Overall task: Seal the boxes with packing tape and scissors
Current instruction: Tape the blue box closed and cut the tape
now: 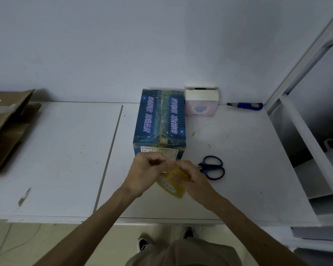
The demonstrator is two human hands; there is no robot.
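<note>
Hands meet above counter (242, 175), just near of blue box (160, 120). Right hand (192, 176) curls round yellow tape roll (171, 187); left hand (145, 169) pinches at its rim, likely hunting tape end. Scissors (212, 167) lie just right, handy for cutting.

looks like a plain packing or storage room: a scuffed white worktable (56, 150) stands against a bare white wall (123, 45). opened-out brown cardboard (6, 120) is heaped at the table's left end, and a pale metal shelving frame (304, 60) rises at the right. packing gear is all around — a printed blue carton (160, 118), a small pink box (201, 104), scissors (212, 167), a blue utility knife (246, 105) and a yellow tape roll (171, 183).
</note>
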